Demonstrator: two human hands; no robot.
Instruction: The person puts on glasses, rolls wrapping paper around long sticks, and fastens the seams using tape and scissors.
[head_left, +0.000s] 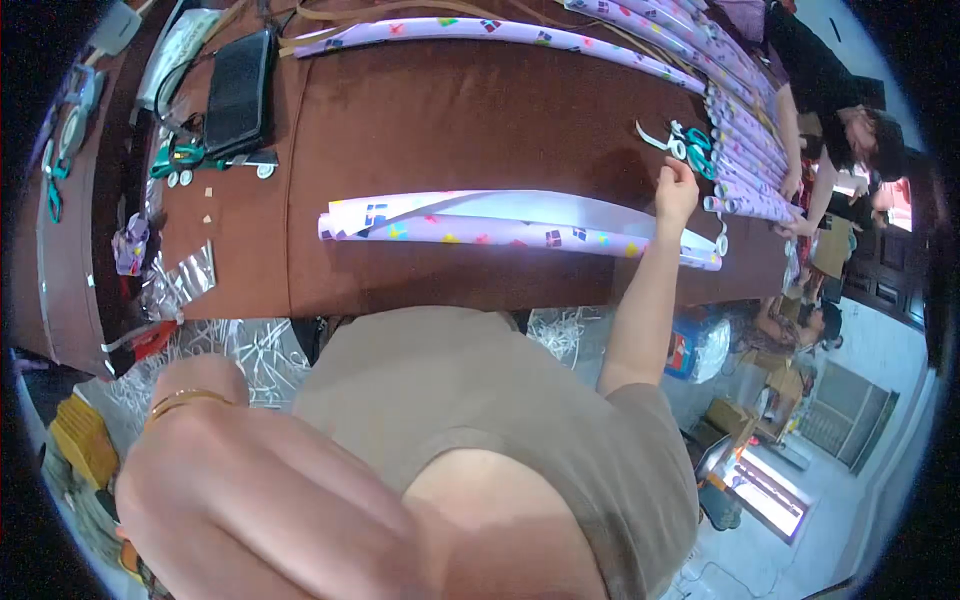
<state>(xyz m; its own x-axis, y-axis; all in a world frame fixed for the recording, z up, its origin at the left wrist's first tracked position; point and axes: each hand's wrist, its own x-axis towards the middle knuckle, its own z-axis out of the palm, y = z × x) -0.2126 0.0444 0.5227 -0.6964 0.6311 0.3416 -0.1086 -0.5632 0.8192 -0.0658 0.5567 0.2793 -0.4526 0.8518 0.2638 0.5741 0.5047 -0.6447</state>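
My right hand (677, 195) reaches over the far right end of a partly unrolled sheet of patterned wrapping paper (480, 232). Its fingers are curled together, with the tips right by a small roll of white tape (679, 150); what they hold, if anything, is hidden. Green-handled scissors (699, 150) lie just beyond. Another white tape roll (721, 243) rests by the paper's right end. My left hand (250, 480) is raised close to the camera, large at the lower left, below a bracelet (190, 398); its fingertips run out of sight.
Finished patterned rolls (745, 150) are stacked at the right, and a long roll (480, 30) lies along the back. A black case (240, 95) sits at the left of the brown table (450, 120), near clear plastic (190, 280). Another person (830, 120) works at the right.
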